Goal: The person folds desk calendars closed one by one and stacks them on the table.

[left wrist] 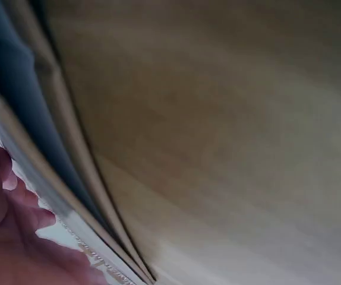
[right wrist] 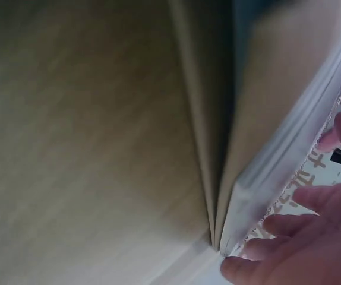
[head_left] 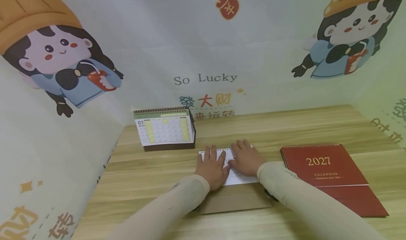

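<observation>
A desk calendar with white pages [head_left: 242,179] and a brown card base [head_left: 236,202] lies nearly flat on the table, its spiral binding at the far edge. My left hand [head_left: 211,169] rests on the left part of the white page with fingers spread. On the right part lies my right hand [head_left: 248,159], fingers straight, its thumb close to the left thumb. In the left wrist view, the card base [left wrist: 69,127] shows a narrow gap between its folded layers. The right wrist view shows the page stack [right wrist: 289,157] edge-on beside the fingers [right wrist: 292,225].
An upright calendar [head_left: 168,130] showing 07 stands at the back left of the wooden table [head_left: 152,201]. To the right lies a red 2027 calendar [head_left: 326,169], partly behind the right sleeve. A printed cloth backdrop [head_left: 269,56] encloses the back and sides.
</observation>
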Motion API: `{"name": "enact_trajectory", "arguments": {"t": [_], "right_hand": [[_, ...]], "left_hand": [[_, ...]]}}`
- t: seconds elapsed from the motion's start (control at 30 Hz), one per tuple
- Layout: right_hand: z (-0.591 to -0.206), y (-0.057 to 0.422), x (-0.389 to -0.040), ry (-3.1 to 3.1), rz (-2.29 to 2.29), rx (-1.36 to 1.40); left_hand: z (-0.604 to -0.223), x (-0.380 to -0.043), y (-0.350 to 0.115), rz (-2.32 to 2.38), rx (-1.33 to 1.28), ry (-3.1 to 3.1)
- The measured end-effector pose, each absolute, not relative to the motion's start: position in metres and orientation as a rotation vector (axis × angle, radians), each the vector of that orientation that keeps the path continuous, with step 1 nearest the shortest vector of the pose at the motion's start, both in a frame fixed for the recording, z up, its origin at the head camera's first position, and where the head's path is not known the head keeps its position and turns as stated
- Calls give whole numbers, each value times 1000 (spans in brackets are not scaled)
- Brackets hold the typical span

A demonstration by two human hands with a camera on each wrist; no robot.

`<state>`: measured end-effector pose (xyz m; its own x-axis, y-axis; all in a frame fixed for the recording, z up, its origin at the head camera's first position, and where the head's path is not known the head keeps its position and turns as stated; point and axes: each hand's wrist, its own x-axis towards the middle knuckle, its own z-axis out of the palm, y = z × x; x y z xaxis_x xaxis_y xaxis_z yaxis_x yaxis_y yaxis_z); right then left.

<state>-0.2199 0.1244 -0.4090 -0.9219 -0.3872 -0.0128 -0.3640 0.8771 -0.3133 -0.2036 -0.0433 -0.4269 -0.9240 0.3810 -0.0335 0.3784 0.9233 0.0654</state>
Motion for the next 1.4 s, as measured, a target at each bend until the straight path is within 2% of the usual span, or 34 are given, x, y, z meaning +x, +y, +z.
{"name": "enact_trajectory", "arguments": {"t": [0.4, 0.87, 1.4], "right_hand": [[-435, 133, -233, 2842, -404, -576], [-436, 131, -232, 2870, -376, -558], [-442, 133, -228, 2869, -375, -608]], "left_hand": [[-432, -210, -45, 78, 578, 2935], [-429, -213, -46, 86, 593, 2881], [-413, -199, -47, 122, 602, 2827]]}}
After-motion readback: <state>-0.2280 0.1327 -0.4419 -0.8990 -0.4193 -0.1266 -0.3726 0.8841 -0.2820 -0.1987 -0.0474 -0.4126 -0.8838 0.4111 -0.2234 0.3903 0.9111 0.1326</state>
